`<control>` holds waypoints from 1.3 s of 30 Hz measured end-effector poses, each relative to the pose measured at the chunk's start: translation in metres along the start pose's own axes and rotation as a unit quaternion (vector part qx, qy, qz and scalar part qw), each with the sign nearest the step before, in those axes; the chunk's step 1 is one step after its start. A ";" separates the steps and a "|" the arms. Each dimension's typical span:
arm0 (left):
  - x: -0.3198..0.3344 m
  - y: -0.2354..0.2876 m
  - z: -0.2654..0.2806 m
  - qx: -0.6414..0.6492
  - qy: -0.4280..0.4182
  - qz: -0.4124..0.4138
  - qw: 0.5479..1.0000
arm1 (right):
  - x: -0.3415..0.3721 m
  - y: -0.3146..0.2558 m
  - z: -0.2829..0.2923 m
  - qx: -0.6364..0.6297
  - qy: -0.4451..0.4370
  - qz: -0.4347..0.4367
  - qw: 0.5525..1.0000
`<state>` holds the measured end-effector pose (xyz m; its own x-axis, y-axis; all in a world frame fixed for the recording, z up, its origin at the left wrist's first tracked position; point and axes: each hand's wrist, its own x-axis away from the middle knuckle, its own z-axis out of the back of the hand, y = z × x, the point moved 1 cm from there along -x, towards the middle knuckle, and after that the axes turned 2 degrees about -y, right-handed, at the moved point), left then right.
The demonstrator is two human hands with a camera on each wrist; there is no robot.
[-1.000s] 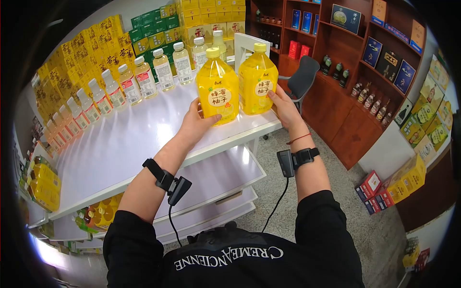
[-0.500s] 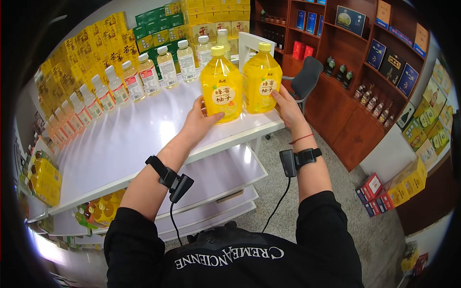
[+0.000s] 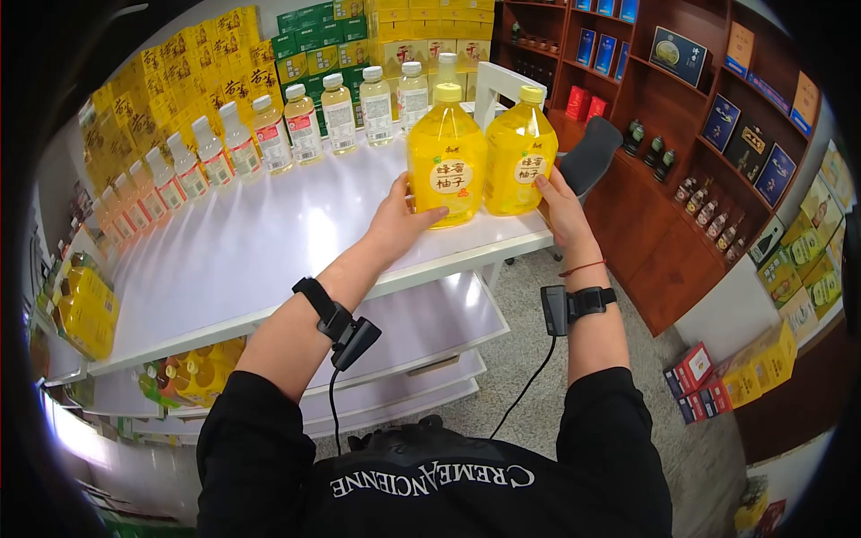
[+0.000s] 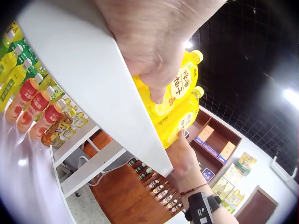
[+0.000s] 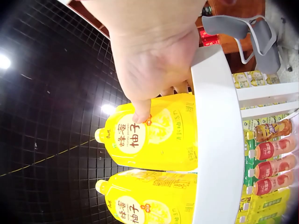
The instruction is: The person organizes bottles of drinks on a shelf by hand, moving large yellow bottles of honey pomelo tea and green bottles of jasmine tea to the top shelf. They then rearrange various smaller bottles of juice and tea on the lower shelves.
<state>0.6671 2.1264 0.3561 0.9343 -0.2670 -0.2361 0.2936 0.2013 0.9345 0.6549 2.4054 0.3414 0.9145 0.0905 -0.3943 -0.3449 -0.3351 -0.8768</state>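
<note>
Two large yellow bottles stand side by side at the right end of the white shelf top. In the head view the left hand [image 3: 402, 224] grips the left bottle [image 3: 446, 148], thumb across its front and fingers round its outer side. The right hand [image 3: 567, 211] holds the right bottle [image 3: 518, 143] by its outer side, thumb on the front label. The right wrist view shows the right hand [image 5: 156, 70] with its thumb on the label and fingertips behind the bottle [image 5: 163, 140]. The fingers of the left hand [image 4: 149, 51] are partly hidden in the left wrist view.
A curved row of clear bottles [image 3: 341, 117] lines the back of the white shelf top [image 3: 269, 242], before yellow cartons [image 3: 193, 67]. Lower shelves [image 3: 413, 323] lie beneath. A grey chair [image 3: 589, 154] and wooden cabinet [image 3: 637, 242] stand to the right.
The shelf, bottles and hands have all shifted rightward in the head view. Both hands keep hold of the two yellow bottles, which stay next to each other.
</note>
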 end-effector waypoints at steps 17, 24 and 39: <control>-0.006 -0.011 -0.001 -0.068 0.003 -0.034 0.997 | 0.000 0.001 0.001 0.006 0.013 -0.002 1.000; -0.005 -0.011 -0.002 -0.093 0.022 -0.043 0.994 | 0.001 0.001 0.001 0.007 0.015 -0.007 1.000; 0.137 0.011 0.167 -0.170 0.029 -0.160 0.972 | 0.004 0.000 0.043 0.126 0.144 0.096 0.977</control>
<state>0.7641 1.9343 0.3788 0.7907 -0.3151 -0.5249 0.6121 0.4183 0.6711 0.6495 2.4459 0.3276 0.8370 -0.2315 -0.4958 -0.5235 -0.0752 -0.8487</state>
